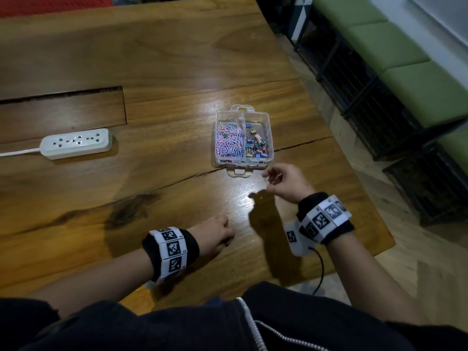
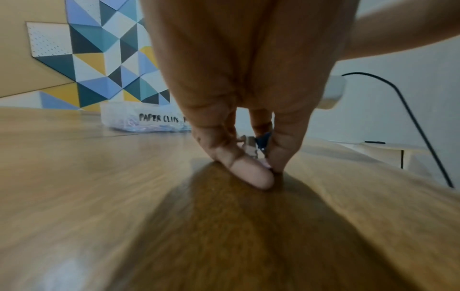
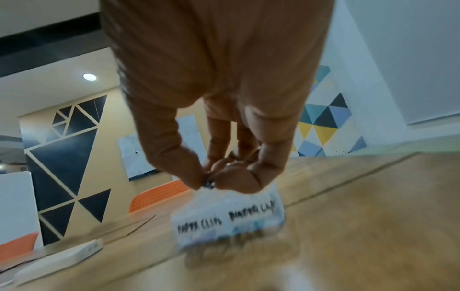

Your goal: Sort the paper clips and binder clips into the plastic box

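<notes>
Clip (image 3: 208, 184) pinched in right hand (image 1: 286, 182) grip should be released over matching box (image 1: 244, 138) compartment; left hand (image 1: 215, 234) pinches binder clip (image 2: 261, 141) at lower centre

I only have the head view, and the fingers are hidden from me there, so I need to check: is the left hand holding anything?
Observer: Yes. The left wrist view shows the left hand pinching a blue binder clip down at the table.
Operator: And the right hand's grip?
Observer: In the right wrist view, the right hand pinches a small dark thing at its fingertips. It is too blurred to name.
Operator: I can't read the box labels.
Observer: In the left wrist view, the plastic box reads "PAPER CLIPS" on its left part.
</notes>
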### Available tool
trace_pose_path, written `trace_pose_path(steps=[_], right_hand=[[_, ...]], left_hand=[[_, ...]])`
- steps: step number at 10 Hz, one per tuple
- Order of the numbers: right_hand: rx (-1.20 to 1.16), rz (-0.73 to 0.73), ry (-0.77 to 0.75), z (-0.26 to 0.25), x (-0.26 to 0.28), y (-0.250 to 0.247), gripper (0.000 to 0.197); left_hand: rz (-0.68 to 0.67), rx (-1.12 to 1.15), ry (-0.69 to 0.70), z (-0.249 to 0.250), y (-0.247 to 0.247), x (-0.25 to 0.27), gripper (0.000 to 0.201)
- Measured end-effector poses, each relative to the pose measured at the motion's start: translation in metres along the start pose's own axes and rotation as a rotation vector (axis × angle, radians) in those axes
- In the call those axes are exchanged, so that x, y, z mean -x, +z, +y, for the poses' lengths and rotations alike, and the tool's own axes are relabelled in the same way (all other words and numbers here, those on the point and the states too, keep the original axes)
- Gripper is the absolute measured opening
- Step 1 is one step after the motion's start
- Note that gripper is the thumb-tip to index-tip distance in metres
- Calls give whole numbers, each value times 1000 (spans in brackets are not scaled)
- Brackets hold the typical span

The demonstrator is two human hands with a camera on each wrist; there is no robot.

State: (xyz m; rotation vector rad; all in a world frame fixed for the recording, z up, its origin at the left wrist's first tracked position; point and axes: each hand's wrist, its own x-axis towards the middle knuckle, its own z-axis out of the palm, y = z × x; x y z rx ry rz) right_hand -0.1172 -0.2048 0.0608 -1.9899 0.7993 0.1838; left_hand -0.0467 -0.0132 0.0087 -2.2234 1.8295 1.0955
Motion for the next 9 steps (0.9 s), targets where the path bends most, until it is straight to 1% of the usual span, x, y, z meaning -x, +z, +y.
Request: trace_pose_path(steps=[1, 2, 3, 4, 5, 6, 7, 8, 9], right_hand=[[15, 138, -64, -17, -24, -14, 28], [-19, 282, -97, -26, -51, -19, 26], [-83, 319, -59, -21, -67, -14, 26], [-123, 339, -28, -6, -62, -5, 27], [-177, 365, -21, 13, -43, 8, 20], [-175, 330, -7, 31, -21, 22, 15], [-177, 256, 24, 42, -4, 34, 18], [-175, 198, 34, 50, 5, 44, 18], [-161, 198, 2, 52, 9, 49, 23]], left_hand=[[41, 58, 7, -1, 3, 2, 20], [86, 135, -17, -3, 4, 2, 17], [150, 228, -78, -4, -4, -2, 16], [255, 362, -159, -2, -24, -10, 13], [440, 553, -206, 4, -56, -25, 12], [657, 701, -208, 11, -94, -49, 12], [819, 792, -208, 16, -128, -75, 13], [811, 872, -252, 11, -143, -102, 24], [681, 885, -298, 4, -136, -116, 46]])
